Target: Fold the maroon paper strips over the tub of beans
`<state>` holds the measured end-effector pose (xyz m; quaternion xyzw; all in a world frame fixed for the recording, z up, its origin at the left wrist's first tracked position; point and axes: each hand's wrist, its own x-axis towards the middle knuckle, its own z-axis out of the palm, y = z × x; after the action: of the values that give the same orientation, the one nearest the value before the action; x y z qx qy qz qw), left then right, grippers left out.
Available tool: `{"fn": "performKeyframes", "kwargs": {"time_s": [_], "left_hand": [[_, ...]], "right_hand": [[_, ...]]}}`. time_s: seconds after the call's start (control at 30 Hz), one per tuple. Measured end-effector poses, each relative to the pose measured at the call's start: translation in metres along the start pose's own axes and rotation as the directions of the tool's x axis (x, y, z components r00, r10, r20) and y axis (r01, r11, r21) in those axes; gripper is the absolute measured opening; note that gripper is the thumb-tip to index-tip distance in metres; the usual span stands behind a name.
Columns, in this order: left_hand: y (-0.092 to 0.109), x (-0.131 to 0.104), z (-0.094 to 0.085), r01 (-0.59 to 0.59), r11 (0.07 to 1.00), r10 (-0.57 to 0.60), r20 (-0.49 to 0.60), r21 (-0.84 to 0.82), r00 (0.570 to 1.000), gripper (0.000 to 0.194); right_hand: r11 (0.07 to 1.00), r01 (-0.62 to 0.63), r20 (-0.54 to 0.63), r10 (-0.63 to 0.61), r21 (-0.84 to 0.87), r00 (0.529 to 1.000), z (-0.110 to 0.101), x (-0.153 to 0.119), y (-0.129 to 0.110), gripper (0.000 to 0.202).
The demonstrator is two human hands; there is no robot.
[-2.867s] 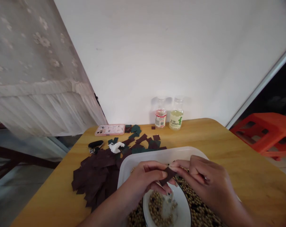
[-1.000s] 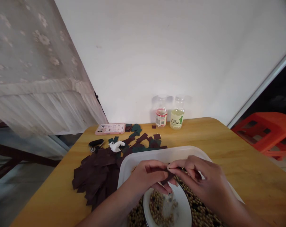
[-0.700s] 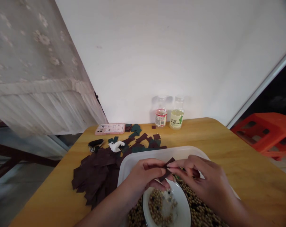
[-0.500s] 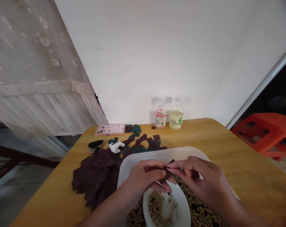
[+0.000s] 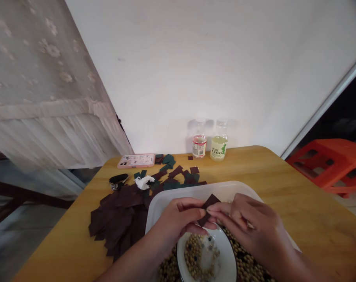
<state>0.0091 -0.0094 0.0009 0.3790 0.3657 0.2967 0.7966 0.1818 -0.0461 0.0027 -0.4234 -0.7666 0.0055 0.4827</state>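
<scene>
My left hand (image 5: pixel 185 215) grips a dark brown square piece (image 5: pixel 211 201) of thin, flat material between thumb and fingers. On its right edge the thumb and fingertips of my right hand (image 5: pixel 251 219) are pinched together. Whether something tiny lies in that pinch I cannot make out. Below both hands a white bowl (image 5: pixel 229 254) holds small round beige and dark beads or beans (image 5: pixel 192 252). The bowl rests in a white tray (image 5: pixel 154 213), among more of the same small balls (image 5: pixel 248 260).
Left of the tray is a heap of dark brown squares (image 5: pixel 119 219), with green pieces (image 5: pixel 168 159) behind. A pink phone (image 5: pixel 136 160), a black key fob (image 5: pixel 118 178), a crumpled tissue (image 5: pixel 144 182) and two bottles (image 5: pixel 199 145) (image 5: pixel 218 147) are on the wooden table (image 5: pixel 284 188).
The brown square has turned and shows more of its face above my fingers. My right fingertips have shifted slightly left and down along it.
</scene>
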Motion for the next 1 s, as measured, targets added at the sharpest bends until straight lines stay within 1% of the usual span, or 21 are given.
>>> {"fn": "performKeyframes", "kwargs": {"time_s": [0.03, 0.17, 0.27, 0.3, 0.4, 0.5, 0.57, 0.67, 0.77, 0.87, 1.0], "left_hand": [[0.0000, 0.0001, 0.0002, 0.008, 1.000, -0.008, -0.009, -0.010, 1.000, 0.017], [0.0009, -0.0001, 0.0015, 0.046, 0.999, -0.047, -0.033, -0.020, 0.998, 0.024], [0.0014, -0.0007, 0.0020, 0.045, 0.998, -0.048, -0.057, -0.045, 0.997, 0.023], [0.0015, -0.0010, 0.0021, 0.047, 0.998, -0.049, -0.055, -0.044, 0.997, 0.023], [0.0018, -0.0018, 0.0021, 0.052, 0.998, -0.053, -0.037, -0.026, 0.998, 0.024], [0.0020, -0.0019, 0.0023, 0.052, 0.998, -0.053, -0.046, -0.033, 0.998, 0.025], [0.0025, -0.0017, 0.0023, 0.049, 0.998, -0.050, -0.054, -0.033, 0.997, 0.024], [0.0028, -0.0016, 0.0020, 0.048, 0.999, -0.049, -0.045, -0.022, 0.998, 0.023], [0.0019, -0.0018, 0.0013, 0.044, 0.999, -0.044, -0.031, -0.004, 0.999, 0.023], [0.0004, -0.0020, 0.0008, 0.034, 0.998, -0.033, -0.009, 0.047, 0.999, 0.022], [-0.0001, -0.0024, 0.0014, 0.022, 0.998, -0.023, 0.009, 0.061, 1.000, 0.018]], "right_hand": [[1.000, 0.013, 0.014, -0.013, 0.001, 1.000, -0.0002, 0.0001, 0.0000, 0.038], [0.999, -0.042, -0.034, 0.041, -0.021, 0.999, -0.0013, -0.0006, 0.0001, 0.039], [1.000, -0.005, 0.024, 0.006, -0.017, 1.000, -0.0016, -0.0014, 0.0004, 0.037], [1.000, -0.003, 0.024, 0.004, -0.019, 1.000, -0.0016, -0.0014, 0.0006, 0.037], [0.999, -0.031, -0.038, 0.031, -0.013, 0.999, -0.0013, -0.0009, 0.0015, 0.040], [1.000, -0.015, 0.001, 0.015, 0.019, 1.000, -0.0014, -0.0011, 0.0022, 0.041], [0.999, -0.035, 0.009, 0.034, 0.035, 0.999, -0.0020, -0.0016, 0.0028, 0.041], [0.996, -0.083, -0.025, 0.083, 0.032, 0.996, -0.0028, -0.0016, 0.0036, 0.041], [0.998, -0.061, -0.021, 0.062, 0.023, 0.998, -0.0027, -0.0009, 0.0034, 0.042], [0.997, -0.077, -0.047, 0.078, 0.015, 0.996, -0.0020, -0.0002, 0.0022, 0.042], [0.999, -0.028, -0.011, 0.029, 0.024, 1.000, -0.0010, 0.0003, 0.0007, 0.041]]}}
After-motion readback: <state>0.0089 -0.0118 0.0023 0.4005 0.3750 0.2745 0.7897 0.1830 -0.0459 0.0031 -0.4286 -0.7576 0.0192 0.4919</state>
